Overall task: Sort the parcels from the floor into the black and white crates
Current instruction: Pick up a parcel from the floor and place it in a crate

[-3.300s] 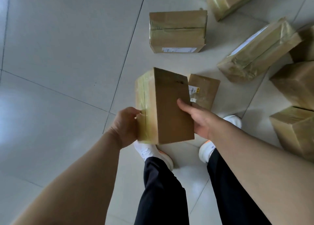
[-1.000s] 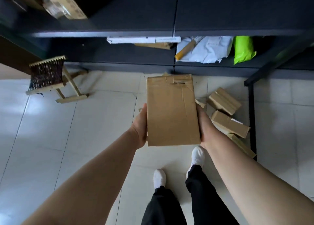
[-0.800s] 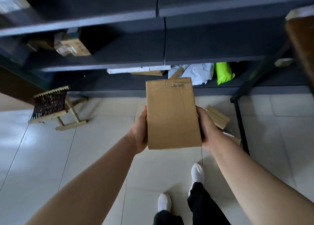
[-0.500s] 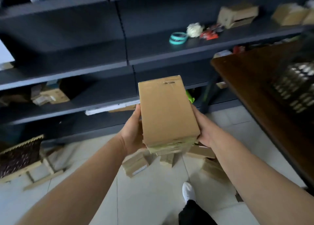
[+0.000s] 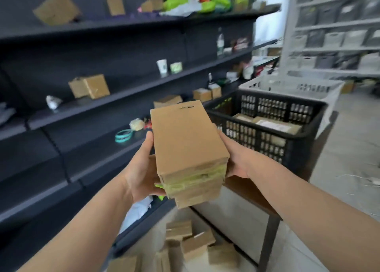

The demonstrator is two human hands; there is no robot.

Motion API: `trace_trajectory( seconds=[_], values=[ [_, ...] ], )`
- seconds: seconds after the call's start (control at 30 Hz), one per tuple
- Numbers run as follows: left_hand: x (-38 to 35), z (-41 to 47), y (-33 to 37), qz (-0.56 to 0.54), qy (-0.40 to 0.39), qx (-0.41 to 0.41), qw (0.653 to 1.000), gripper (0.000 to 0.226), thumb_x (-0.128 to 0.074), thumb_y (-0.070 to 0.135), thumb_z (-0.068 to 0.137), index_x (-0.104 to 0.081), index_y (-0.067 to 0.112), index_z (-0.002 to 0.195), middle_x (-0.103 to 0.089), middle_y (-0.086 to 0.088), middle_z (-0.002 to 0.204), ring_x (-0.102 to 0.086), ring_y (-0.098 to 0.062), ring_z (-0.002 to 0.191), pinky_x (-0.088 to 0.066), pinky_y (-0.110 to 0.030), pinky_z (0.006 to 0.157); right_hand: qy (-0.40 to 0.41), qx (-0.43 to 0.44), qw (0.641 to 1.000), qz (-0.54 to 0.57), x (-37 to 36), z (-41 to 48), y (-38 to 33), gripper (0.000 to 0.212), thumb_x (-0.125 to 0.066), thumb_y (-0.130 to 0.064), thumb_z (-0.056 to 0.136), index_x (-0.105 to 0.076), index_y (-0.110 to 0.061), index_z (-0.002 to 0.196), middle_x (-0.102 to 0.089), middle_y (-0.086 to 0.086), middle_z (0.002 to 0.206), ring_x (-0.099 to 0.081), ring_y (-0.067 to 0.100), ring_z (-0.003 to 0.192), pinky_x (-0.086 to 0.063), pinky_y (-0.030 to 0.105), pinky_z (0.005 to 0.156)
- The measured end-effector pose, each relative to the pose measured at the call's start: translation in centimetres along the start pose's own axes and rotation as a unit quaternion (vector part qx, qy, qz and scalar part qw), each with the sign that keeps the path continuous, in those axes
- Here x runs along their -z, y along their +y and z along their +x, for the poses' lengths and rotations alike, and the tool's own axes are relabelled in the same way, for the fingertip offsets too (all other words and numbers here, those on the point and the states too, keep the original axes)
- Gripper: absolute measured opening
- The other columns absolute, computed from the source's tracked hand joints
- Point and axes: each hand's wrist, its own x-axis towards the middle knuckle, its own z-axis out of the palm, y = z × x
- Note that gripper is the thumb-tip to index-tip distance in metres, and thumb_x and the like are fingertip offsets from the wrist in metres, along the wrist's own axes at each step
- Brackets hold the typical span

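Before the near edge of the table (image 5: 246,191) | your left grip (image 5: 141,169) and right grip (image 5: 236,158) clamp the parcel (image 5: 186,140) by its two sides, probably to carry it steady | black crate (image 5: 265,130) stands just ahead.

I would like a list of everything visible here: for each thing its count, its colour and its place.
held parcel: one, brown, between both hands
black crate: one, black, on the table, right of the held parcel
crate parcels: at least two, brown, inside the black crate
white crate: one, white, behind the black crate
table: one, brown, under the black crate
floor parcels: several, brown, on the floor below the hands
shelves: one unit, dark, along the left
shelf boxes: several, brown, on the shelves
teal ring: one, teal, on a shelf
paper cup: one, white, on a shelf
rack: one, white with grey bins, far right
left hand: one, grips the held parcel's left side
right hand: one, grips its right side
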Motion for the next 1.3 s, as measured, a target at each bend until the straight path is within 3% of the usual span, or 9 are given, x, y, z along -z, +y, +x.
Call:
trace_trajectory(
  seconds=[0.13, 0.27, 0.4, 0.53, 0.8, 0.87, 0.93, 1.13, 1.3],
  values=[
    [-6.8, 3.2, 3.9, -0.002, -0.016, -0.013, 1.0, 0.092, -0.02, 0.095, 0.071, -0.079, 0.03, 0.099, -0.074, -0.006, 0.115, -0.068, -0.034, 0.109, -0.054, -0.053, 0.086, 0.038, 0.037, 0.999, 0.01, 7.4, -0.9, -2.9, 0.093, -0.041, -0.092, 0.065, -0.06, -0.028, 0.129, -0.063, 0.011, 0.128, -0.055, 0.036, 0.117, -0.04, 0.059, 0.105],
    [-14.8, 7.4, 7.8, -0.017, -0.023, -0.036, 0.999, 0.09, -0.025, 0.094, 0.072, -0.078, 0.028, 0.103, -0.074, -0.008, 0.115, -0.064, -0.038, 0.113, -0.049, -0.06, 0.094, 0.072, 0.057, 0.995, 0.025, 16.0, -0.7, -6.1, 0.101, -0.044, -0.094, 0.061, -0.058, -0.025, 0.134, -0.058, 0.011, 0.137, -0.051, 0.037, 0.125, -0.036, 0.058, 0.108],
    [-22.6, 11.8, 12.1, -0.025, -0.026, -0.046, 0.998, 0.091, -0.025, 0.094, 0.072, -0.074, 0.028, 0.111, -0.074, -0.011, 0.115, -0.062, -0.04, 0.114, -0.046, -0.062, 0.096, 0.078, 0.062, 0.995, 0.019, 24.6, -0.2, -9.7, 0.088, -0.04, -0.094, 0.064, -0.07, -0.022, 0.105, -0.071, 0.012, 0.107, -0.063, 0.033, 0.098, -0.052, 0.044, 0.078],
    [-27.9, 15.6, 16.3, -0.029, -0.025, -0.051, 0.998, 0.096, -0.022, 0.096, 0.071, -0.073, 0.026, 0.114, -0.073, -0.012, 0.114, -0.062, -0.04, 0.113, -0.048, -0.06, 0.093, 0.055, 0.079, 0.995, 0.03, 30.9, 1.9, -13.5, 0.086, -0.042, -0.091, 0.069, -0.068, -0.019, 0.11, -0.071, 0.012, 0.109, -0.064, 0.033, 0.103, -0.049, 0.054, 0.093],
    [-33.0, 23.8, 20.2, -0.067, 0.014, -0.051, 0.996, 0.092, -0.03, 0.094, 0.068, -0.073, 0.026, 0.113, -0.074, -0.014, 0.112, -0.061, -0.041, 0.112, -0.045, -0.062, 0.094, 0.06, 0.067, 0.996, -0.002, 38.1, 9.3, -17.3, 0.1, -0.047, -0.094, 0.059, -0.064, -0.018, 0.121, -0.069, 0.015, 0.116, -0.063, 0.037, 0.107, -0.044, 0.059, 0.099],
    [-33.7, 26.6, 20.3, -0.075, 0.014, -0.047, 0.996, 0.092, -0.028, 0.094, 0.07, -0.071, 0.026, 0.116, -0.073, -0.015, 0.114, -0.061, -0.042, 0.111, -0.044, -0.064, 0.095, 0.076, 0.064, 0.995, -0.018, 39.8, 11.4, -17.5, 0.102, -0.047, -0.096, 0.053, -0.066, -0.018, 0.116, -0.072, 0.014, 0.108, -0.067, 0.036, 0.097, -0.053, 0.053, 0.086],
    [-34.4, 29.4, 20.4, -0.085, 0.005, -0.036, 0.996, 0.091, -0.028, 0.093, 0.071, -0.07, 0.026, 0.117, -0.072, -0.016, 0.115, -0.061, -0.043, 0.111, -0.044, -0.065, 0.095, 0.087, 0.058, 0.994, -0.036, 41.5, 13.4, -17.8, 0.09, -0.046, -0.094, 0.056, -0.07, -0.018, 0.099, -0.076, 0.011, 0.088, -0.071, 0.033, 0.081, -0.056, 0.044, 0.07],
    [-37.5, 35.9, 20.0, -0.119, -0.018, 0.033, 0.992, 0.094, -0.035, 0.091, 0.071, -0.062, 0.022, 0.128, -0.065, -0.019, 0.127, -0.056, -0.045, 0.117, -0.039, -0.066, 0.099, 0.1, 0.017, 0.993, -0.065, 47.3, 18.6, -17.8, 0.074, -0.046, -0.086, 0.071, -0.067, -0.015, 0.079, -0.074, 0.01, 0.065, -0.066, 0.032, 0.078, -0.051, 0.042, 0.066],
    [-38.5, 38.4, 20.0, -0.14, 0.014, 0.052, 0.989, 0.093, -0.036, 0.092, 0.071, -0.062, 0.021, 0.126, -0.067, -0.021, 0.121, -0.06, -0.048, 0.11, -0.047, -0.07, 0.085, 0.053, 0.012, 0.995, -0.081, 49.8, 21.8, -18.3, 0.061, -0.043, -0.073, 0.086, -0.063, -0.016, 0.077, -0.072, 0.008, 0.062, -0.063, 0.033, 0.079, -0.051, 0.049, 0.074]
  ],
)
